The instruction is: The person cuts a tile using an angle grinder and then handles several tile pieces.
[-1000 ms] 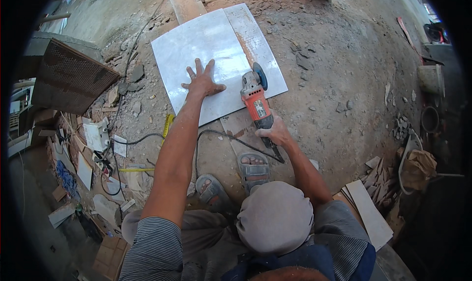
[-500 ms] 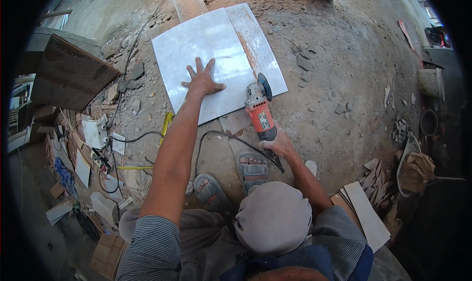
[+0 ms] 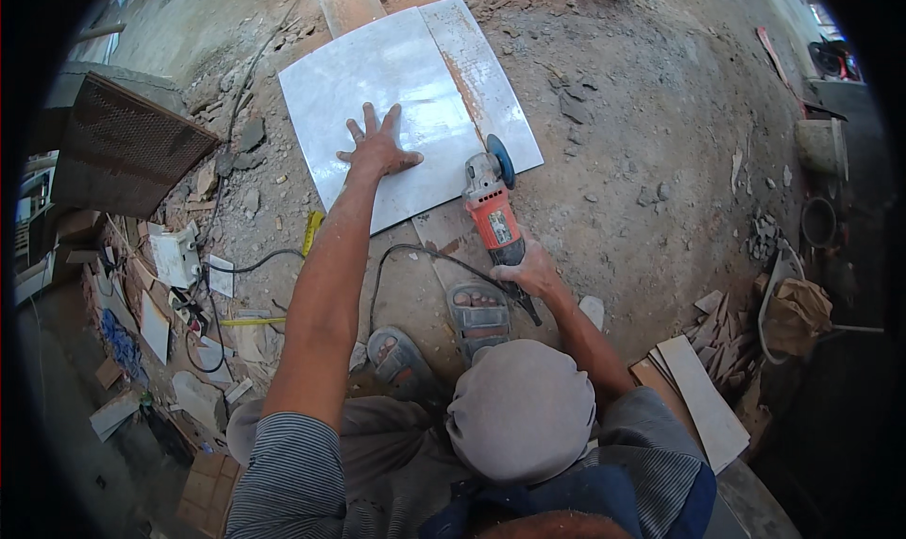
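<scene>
1. Counting on my feed: two hands, one grinder [image 3: 495, 220], one big pale tile [image 3: 406, 67], one disc [image 3: 502, 161], two sandals [image 3: 479, 318].
2. One dusty orange line [image 3: 462, 84] runs down the tile, marking off a strip on its right; I can't tell if it's cut through.
3. Tile lies on the ground [image 3: 642, 256], ahead of the feet.
4. My left grip [image 3: 379, 152]: fingers spread apart, pressed flat on the tile, left of the line.
5. My right grip [image 3: 528, 269]: clamped around the grinder's dark rear end, nearer me than the tile.
6. Disc sits by the line's near end, over the tile's near edge; contact, can't tell.
7. One black cable [image 3: 415, 247] curves left from the grinder.
</scene>
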{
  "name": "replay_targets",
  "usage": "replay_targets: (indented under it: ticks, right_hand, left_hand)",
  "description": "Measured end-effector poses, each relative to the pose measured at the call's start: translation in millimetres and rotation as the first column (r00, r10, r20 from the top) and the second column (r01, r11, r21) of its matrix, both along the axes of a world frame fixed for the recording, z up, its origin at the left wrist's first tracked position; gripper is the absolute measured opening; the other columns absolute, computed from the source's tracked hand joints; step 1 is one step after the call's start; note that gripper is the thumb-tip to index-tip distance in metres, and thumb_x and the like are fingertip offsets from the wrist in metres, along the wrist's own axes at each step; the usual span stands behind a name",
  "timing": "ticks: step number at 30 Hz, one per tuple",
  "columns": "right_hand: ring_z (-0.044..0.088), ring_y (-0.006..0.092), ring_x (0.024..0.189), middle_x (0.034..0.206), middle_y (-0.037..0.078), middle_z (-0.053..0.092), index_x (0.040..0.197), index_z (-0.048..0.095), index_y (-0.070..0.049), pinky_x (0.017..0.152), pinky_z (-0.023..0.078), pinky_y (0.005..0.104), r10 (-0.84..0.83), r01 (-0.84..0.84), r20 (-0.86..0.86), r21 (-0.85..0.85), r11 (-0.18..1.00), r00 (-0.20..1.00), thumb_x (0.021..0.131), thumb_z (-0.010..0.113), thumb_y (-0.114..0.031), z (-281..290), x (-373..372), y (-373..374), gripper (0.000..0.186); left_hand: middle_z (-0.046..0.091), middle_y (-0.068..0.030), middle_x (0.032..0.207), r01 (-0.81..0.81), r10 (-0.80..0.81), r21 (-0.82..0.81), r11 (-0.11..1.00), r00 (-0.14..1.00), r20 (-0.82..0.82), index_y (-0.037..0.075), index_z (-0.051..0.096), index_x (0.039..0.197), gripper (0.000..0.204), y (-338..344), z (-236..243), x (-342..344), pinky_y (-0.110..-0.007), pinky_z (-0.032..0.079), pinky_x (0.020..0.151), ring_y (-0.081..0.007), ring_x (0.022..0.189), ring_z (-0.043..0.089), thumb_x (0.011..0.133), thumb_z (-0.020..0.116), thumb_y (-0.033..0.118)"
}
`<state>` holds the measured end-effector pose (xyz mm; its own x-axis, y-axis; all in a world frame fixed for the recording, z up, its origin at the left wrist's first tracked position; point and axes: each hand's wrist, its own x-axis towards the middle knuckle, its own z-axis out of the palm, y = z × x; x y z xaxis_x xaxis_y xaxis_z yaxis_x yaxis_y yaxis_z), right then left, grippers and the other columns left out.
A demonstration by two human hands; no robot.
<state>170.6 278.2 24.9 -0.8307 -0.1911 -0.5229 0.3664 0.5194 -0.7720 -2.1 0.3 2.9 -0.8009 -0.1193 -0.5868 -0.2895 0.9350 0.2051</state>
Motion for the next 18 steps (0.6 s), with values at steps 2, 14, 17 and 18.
replay_targets:
  ticks: [2, 14, 17, 18]
  right_hand:
    - [0.059, 0.0316, 0.108, 0.118, 0.021, 0.06, 0.134, 0.043, 0.001, 0.096, 0.044, 0.036, -0.025, 0.025, 0.056, -0.006, 1.0, 0.998, 0.057, 0.079, -0.024, -1, 8, 1, 0.089]
    - [0.06, 0.0309, 0.104, 0.112, 0.02, 0.063, 0.132, 0.045, 0.001, 0.093, 0.045, 0.0362, 0.02, -0.019, 0.01, -0.021, 1.0, 1.0, 0.058, 0.079, -0.025, -11, -30, -7, 0.086]
    - [0.06, 0.0315, 0.105, 0.113, 0.02, 0.062, 0.132, 0.045, 0.001, 0.093, 0.045, 0.0366, 0.006, -0.006, 0.001, -0.035, 0.999, 1.0, 0.057, 0.079, -0.025, -11, -14, 0, 0.086]
    - [0.06, 0.0315, 0.105, 0.113, 0.02, 0.062, 0.132, 0.045, 0.001, 0.093, 0.045, 0.0366, 0.012, -0.012, 0.002, -0.037, 0.999, 1.0, 0.057, 0.079, -0.025, -7, -9, 0, 0.086]
  left_hand:
    - [-0.007, -0.0065, 0.159, 0.002, -0.002, -0.023, 1.0, 1.0, 0.013, 0.04, 0.015, 0.149, 0.111, -2, 0, 0, -0.078, 0.02, 0.1, -0.0438, 0.144, 0.0, 0.061, 0.083, 0.05]
    - [-0.007, -0.0063, 0.159, -0.002, 0.002, -0.004, 1.0, 1.0, 0.002, 0.041, 0.016, 0.149, 0.112, 3, 0, 1, -0.078, 0.019, 0.1, -0.0431, 0.144, -0.001, 0.06, 0.083, 0.049]
    - [-0.006, -0.0091, 0.159, -0.001, 0.001, 0.018, 1.0, 1.0, 0.004, 0.037, 0.017, 0.149, 0.11, 3, 3, 0, -0.077, 0.017, 0.102, -0.0441, 0.143, -0.001, 0.062, 0.083, 0.047]
    - [-0.006, -0.0091, 0.159, -0.008, 0.008, 0.016, 1.0, 1.0, 0.004, 0.037, 0.017, 0.149, 0.11, 1, 3, 1, -0.077, 0.017, 0.102, -0.0441, 0.143, -0.001, 0.062, 0.083, 0.047]
